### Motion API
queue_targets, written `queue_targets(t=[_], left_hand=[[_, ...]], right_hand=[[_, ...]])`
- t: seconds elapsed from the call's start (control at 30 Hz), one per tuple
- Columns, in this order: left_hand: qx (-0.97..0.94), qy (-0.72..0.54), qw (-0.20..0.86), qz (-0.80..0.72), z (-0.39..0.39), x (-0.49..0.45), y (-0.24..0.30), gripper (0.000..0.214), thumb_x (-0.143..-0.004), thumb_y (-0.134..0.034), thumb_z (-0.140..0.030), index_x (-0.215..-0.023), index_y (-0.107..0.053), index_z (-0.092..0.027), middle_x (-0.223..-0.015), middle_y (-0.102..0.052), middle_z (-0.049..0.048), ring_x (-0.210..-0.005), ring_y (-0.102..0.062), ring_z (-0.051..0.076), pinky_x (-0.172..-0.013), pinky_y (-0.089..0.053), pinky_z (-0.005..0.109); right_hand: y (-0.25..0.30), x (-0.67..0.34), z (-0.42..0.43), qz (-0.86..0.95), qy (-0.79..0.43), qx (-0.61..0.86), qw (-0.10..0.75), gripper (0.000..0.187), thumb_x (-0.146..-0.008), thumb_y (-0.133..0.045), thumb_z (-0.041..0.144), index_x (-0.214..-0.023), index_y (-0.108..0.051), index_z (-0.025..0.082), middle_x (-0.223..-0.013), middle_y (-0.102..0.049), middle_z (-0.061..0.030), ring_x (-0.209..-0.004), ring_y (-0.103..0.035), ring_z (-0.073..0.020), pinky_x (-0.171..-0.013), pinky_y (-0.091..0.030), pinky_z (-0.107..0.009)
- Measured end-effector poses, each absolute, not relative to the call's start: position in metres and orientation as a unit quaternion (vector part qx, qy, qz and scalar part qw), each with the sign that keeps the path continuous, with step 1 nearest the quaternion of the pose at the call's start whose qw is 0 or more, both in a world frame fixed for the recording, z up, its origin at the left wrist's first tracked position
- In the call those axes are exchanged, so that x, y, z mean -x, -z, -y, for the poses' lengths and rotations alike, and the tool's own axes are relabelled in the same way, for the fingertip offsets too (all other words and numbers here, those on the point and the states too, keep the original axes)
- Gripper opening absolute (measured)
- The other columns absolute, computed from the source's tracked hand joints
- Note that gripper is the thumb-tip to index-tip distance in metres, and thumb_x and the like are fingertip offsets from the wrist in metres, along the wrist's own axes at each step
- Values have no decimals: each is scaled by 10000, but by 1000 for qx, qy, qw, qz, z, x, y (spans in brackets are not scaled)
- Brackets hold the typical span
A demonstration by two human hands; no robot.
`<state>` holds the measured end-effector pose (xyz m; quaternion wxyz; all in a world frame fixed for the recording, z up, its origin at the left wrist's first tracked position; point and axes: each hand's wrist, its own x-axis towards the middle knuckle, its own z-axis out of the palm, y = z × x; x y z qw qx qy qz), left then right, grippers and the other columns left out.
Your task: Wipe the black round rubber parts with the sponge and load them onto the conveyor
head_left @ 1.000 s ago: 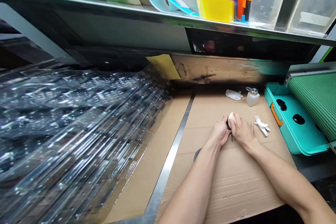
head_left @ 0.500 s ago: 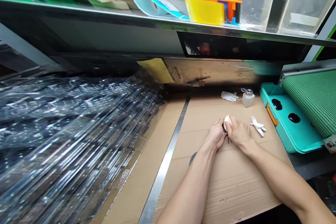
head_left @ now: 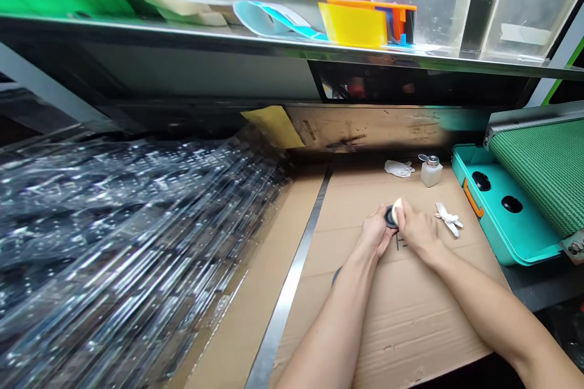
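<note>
Over the cardboard sheet (head_left: 401, 328), my left hand (head_left: 376, 232) is closed around the edge of a small round black part (head_left: 390, 217). My right hand (head_left: 417, 229) pinches a cream-coloured pad (head_left: 397, 209), perhaps a sponge, against the right side of that part. The fingertips partly cover both things. Another dark round-edged object (head_left: 336, 275) lies half hidden behind my left forearm. To the right of my right hand lies a crumpled white glove or cloth (head_left: 449, 219).
A pump bottle (head_left: 431, 171) and a crumpled white wipe (head_left: 398, 168) stand at the back. On the right, a teal tray (head_left: 497, 219) holds black round parts beside a green conveyor belt (head_left: 542, 170). Stacked clear plastic trays (head_left: 137, 255) fill the left. A shelf edge (head_left: 274, 48) spans above.
The cream pad has shifted slightly right, and more of the black part's face now shows. My right hand has moved a little away from the left. The view has tilted slightly.
</note>
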<state>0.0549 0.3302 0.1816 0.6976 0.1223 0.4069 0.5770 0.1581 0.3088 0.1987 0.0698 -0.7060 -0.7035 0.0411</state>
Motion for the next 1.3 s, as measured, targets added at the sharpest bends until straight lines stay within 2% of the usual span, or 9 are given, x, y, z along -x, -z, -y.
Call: queue_targets(t=[0.23,0.5,0.67,0.73,0.83,0.93,1.07,1.17,1.3], left_hand=[[-114,-566,716,-394,-332,-53,-180,277,-1021,-417,-232,-907,-630,-97,-781,-712,116,-736,-714,193,-775,-615,345],[-82,-536,795,-272,-334,-17,-194,363,-1023,-334,-323,-1154,-595,-109,-1245,-660,224,-1097,-680,322,-834,-588,507],[-86,-544,806,-216,-331,-9,-203,399,-950,-375,-201,-1291,-567,-124,-1327,-616,223,-1171,-640,350,-846,-568,527],[-99,-548,802,-216,-330,-8,-204,397,-938,-410,-168,-1299,-573,-142,-1335,-618,203,-1165,-642,348,-827,-572,499],[-115,-536,809,-211,-329,-7,-206,363,-955,-447,-175,-1286,-594,-166,-1318,-630,193,-1117,-661,324,-754,-576,417],[-120,-513,823,-214,-328,-8,-209,314,-980,-458,-222,-1245,-616,-162,-1265,-653,205,-1019,-689,288,-691,-558,351],[-146,-501,819,-237,-324,-14,-213,314,-1001,-465,-365,-1106,-645,-131,-1111,-700,212,-809,-697,230,-596,-516,283],[-181,-461,822,-280,-321,-23,-214,521,-982,-407,-574,-978,-645,-111,-871,-710,185,-609,-644,187,-465,-439,238],[-227,-396,814,-359,-317,-34,-212,676,-975,-259,-657,-877,-631,-101,-689,-674,151,-519,-626,183,-404,-416,225]], right_hand=[[-198,-157,-308,706,-60,702,67,545,-1051,-250,514,-1498,-378,229,-956,-746,-131,-875,-720,-267,-779,-474,-340],[-207,-189,-310,696,-103,694,155,459,-1051,-284,513,-1306,-574,264,-1036,-736,-92,-958,-679,-251,-782,-412,-318],[-216,-196,-306,748,2,642,167,384,-1041,-350,385,-992,-699,232,-1059,-711,-94,-1046,-594,-240,-877,-391,-330],[-220,-210,-312,708,57,686,156,337,-1009,-405,354,-993,-708,206,-1078,-696,-126,-1071,-570,-272,-881,-396,-358],[-220,-235,-322,653,73,747,102,297,-933,-524,361,-1070,-705,169,-1109,-681,-178,-1085,-569,-326,-845,-415,-391],[-216,-249,-329,665,4,742,80,230,-910,-543,318,-943,-714,168,-977,-710,-158,-938,-627,-287,-761,-418,-349],[-215,-241,-329,749,-72,616,234,265,-974,-462,297,-849,-674,200,-864,-706,-73,-811,-624,-199,-714,-407,-282],[-217,-227,-325,765,-98,533,348,290,-1004,-435,319,-893,-676,204,-902,-702,-61,-828,-618,-185,-747,-425,-277],[-217,-213,-320,768,-122,493,391,272,-999,-471,330,-929,-700,201,-905,-692,-56,-851,-618,-181,-772,-440,-277]])
